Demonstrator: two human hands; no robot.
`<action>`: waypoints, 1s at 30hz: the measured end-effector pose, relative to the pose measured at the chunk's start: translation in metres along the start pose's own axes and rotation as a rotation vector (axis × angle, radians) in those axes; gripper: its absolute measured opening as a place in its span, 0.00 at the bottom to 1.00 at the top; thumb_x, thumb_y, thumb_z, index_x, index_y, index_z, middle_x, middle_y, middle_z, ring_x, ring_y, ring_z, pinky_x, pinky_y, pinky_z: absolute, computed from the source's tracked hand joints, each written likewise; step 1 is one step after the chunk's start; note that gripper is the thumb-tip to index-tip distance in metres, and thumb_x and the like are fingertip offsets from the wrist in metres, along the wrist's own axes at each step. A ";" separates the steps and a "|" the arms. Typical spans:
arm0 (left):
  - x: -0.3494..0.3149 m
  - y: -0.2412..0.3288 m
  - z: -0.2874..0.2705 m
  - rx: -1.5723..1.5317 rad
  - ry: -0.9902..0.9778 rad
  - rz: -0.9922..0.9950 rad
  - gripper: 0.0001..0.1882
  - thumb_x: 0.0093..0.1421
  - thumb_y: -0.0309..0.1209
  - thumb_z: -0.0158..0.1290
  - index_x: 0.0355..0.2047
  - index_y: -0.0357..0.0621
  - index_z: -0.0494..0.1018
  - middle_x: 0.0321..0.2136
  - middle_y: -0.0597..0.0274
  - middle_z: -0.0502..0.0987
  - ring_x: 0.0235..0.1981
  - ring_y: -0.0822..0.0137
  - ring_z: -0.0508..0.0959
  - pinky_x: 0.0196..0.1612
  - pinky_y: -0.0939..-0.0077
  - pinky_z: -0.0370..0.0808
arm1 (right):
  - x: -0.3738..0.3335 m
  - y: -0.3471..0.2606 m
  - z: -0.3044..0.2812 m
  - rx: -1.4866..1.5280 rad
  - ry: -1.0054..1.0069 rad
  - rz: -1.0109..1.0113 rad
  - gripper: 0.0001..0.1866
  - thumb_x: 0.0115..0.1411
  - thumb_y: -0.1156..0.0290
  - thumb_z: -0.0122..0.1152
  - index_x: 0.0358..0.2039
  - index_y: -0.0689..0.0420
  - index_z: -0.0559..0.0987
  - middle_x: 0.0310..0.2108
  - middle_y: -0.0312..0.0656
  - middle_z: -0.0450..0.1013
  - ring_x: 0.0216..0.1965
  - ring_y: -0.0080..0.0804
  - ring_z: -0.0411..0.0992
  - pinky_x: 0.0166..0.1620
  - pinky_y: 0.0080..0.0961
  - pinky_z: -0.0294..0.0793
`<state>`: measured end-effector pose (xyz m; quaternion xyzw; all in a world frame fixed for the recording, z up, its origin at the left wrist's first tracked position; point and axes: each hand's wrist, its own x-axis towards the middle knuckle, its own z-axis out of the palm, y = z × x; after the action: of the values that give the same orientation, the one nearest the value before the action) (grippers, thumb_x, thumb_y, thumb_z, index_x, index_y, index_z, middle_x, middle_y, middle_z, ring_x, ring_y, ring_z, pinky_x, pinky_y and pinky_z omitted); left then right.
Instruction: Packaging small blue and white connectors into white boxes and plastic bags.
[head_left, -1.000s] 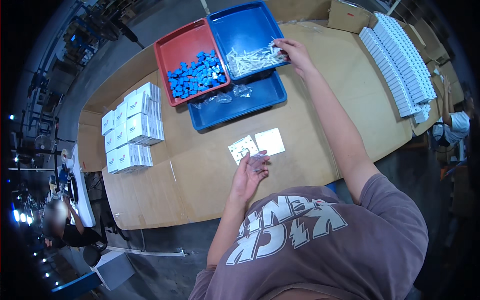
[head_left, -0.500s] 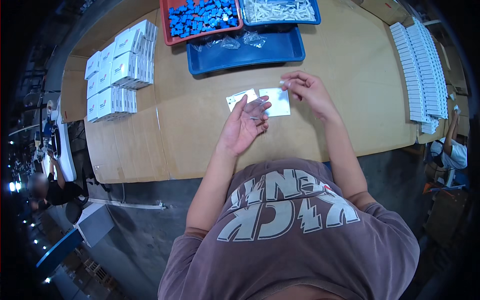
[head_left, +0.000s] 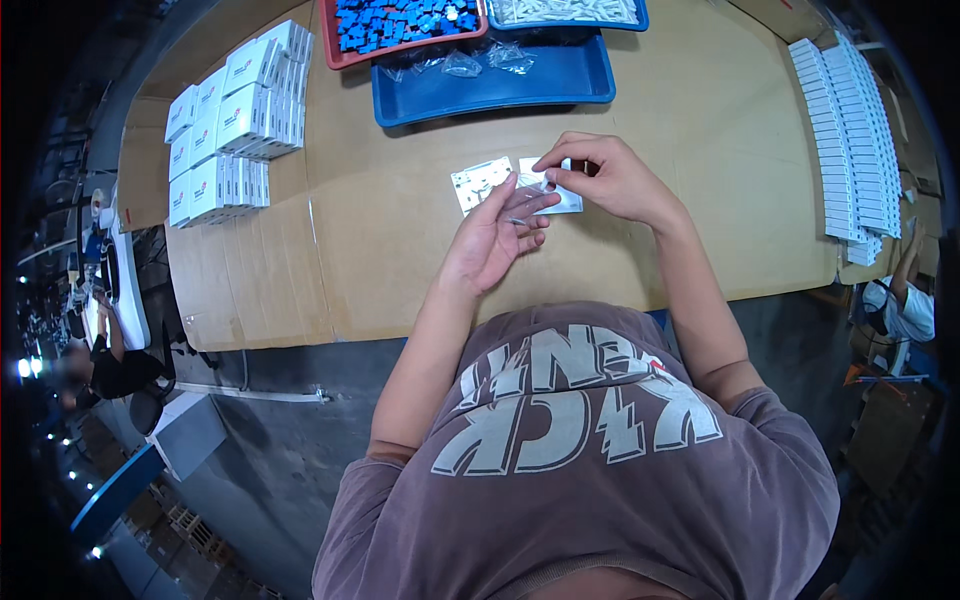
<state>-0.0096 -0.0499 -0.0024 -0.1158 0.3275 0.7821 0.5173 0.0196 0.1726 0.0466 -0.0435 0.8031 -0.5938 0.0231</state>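
My left hand (head_left: 484, 243), palm up, is closed on a small clear plastic bag (head_left: 526, 197) between thumb and fingers. Right beside it, my right hand (head_left: 622, 182) pinches a small white piece (head_left: 547, 185) at the bag's upper end. Whether the piece is inside the bag I cannot tell. Beneath the hands, a printed white sheet (head_left: 480, 182) lies on the left and a flat white card or box (head_left: 572, 203) on the right, partly hidden by my fingers.
Beyond my hands stand a blue tray (head_left: 500, 110) with clear bags, a red tray (head_left: 350, 58) of blue parts and another blue tray (head_left: 645, 18) of white pieces. White boxes (head_left: 240, 120) are stacked left, more boxes (head_left: 845, 140) right. Two other people are at the sides.
My right hand has moved left and slightly down, bringing the white piece to the bag. My left hand stays nearly in place, its fingers now more drawn together. The view has shifted slightly.
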 end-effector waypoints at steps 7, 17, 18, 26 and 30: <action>-0.004 0.000 -0.002 -0.002 -0.005 -0.013 0.24 0.74 0.50 0.48 0.54 0.42 0.75 0.48 0.56 0.83 0.40 0.68 0.81 0.45 0.68 0.79 | 0.013 -0.014 -0.005 -0.167 -0.202 0.085 0.08 0.61 0.72 0.67 0.41 0.59 0.83 0.27 0.33 0.75 0.29 0.20 0.67 0.32 0.22 0.66; -0.004 -0.004 -0.010 0.030 -0.045 0.073 0.20 0.74 0.46 0.49 0.54 0.43 0.74 0.45 0.59 0.83 0.42 0.67 0.82 0.46 0.68 0.81 | 0.021 -0.005 -0.002 -0.073 -0.399 -0.003 0.08 0.64 0.73 0.64 0.40 0.63 0.85 0.54 0.42 0.75 0.50 0.31 0.74 0.54 0.28 0.75; -0.004 -0.005 -0.011 0.041 -0.052 0.069 0.20 0.74 0.45 0.50 0.54 0.43 0.74 0.45 0.59 0.83 0.43 0.67 0.82 0.47 0.68 0.81 | 0.020 -0.003 -0.002 -0.074 -0.400 -0.003 0.08 0.64 0.73 0.64 0.40 0.63 0.85 0.54 0.42 0.75 0.50 0.31 0.74 0.54 0.28 0.75; -0.005 0.000 -0.009 0.026 -0.086 0.101 0.20 0.75 0.44 0.49 0.56 0.42 0.73 0.48 0.58 0.81 0.50 0.63 0.82 0.52 0.63 0.80 | 0.009 0.000 0.014 0.004 -0.466 0.015 0.13 0.72 0.70 0.56 0.48 0.66 0.83 0.60 0.47 0.73 0.57 0.36 0.73 0.59 0.34 0.73; -0.004 0.001 -0.007 0.023 -0.109 0.086 0.19 0.75 0.43 0.49 0.56 0.43 0.72 0.49 0.58 0.80 0.51 0.62 0.81 0.54 0.61 0.80 | 0.007 -0.009 0.006 0.067 -0.425 0.010 0.14 0.72 0.69 0.56 0.48 0.66 0.83 0.61 0.48 0.72 0.58 0.38 0.73 0.60 0.34 0.72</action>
<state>-0.0097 -0.0571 -0.0050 -0.0528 0.3127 0.8050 0.5014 0.0135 0.1635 0.0532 -0.1626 0.7602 -0.5976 0.1963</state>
